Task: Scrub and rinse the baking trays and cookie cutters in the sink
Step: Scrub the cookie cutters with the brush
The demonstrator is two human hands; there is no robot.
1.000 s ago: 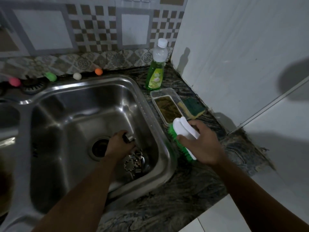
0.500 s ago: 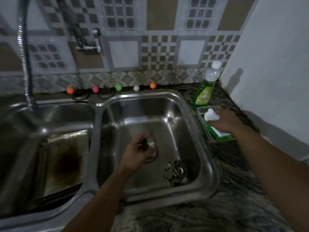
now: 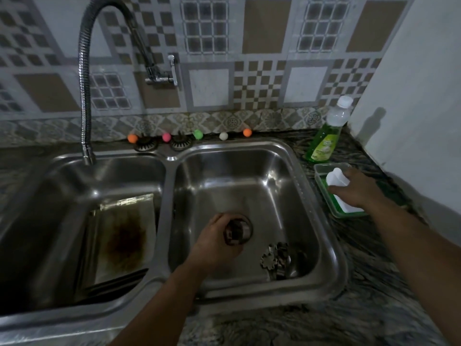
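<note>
A stained baking tray (image 3: 122,236) lies tilted in the left sink basin (image 3: 74,176). In the right basin (image 3: 287,176), a pile of metal cookie cutters (image 3: 277,257) sits near the front right corner. My left hand (image 3: 214,243) is over the drain, closed on a small round metal cookie cutter (image 3: 235,233). My right hand (image 3: 359,188) rests on a white-handled green scrub brush (image 3: 336,181), which lies in a clear plastic dish (image 3: 321,171) on the counter to the right of the sink.
A green dish soap bottle (image 3: 324,138) stands behind the dish. A flexible steel tap (image 3: 84,96) arches over the left basin. Small coloured balls (image 3: 197,134) and two drain strainers line the sink's back rim. A white wall closes off the right side.
The view swung left and up, bringing the left basin and tap into sight. My right hand carried the brush from the counter edge into the plastic dish. My left hand stays over the drain.
</note>
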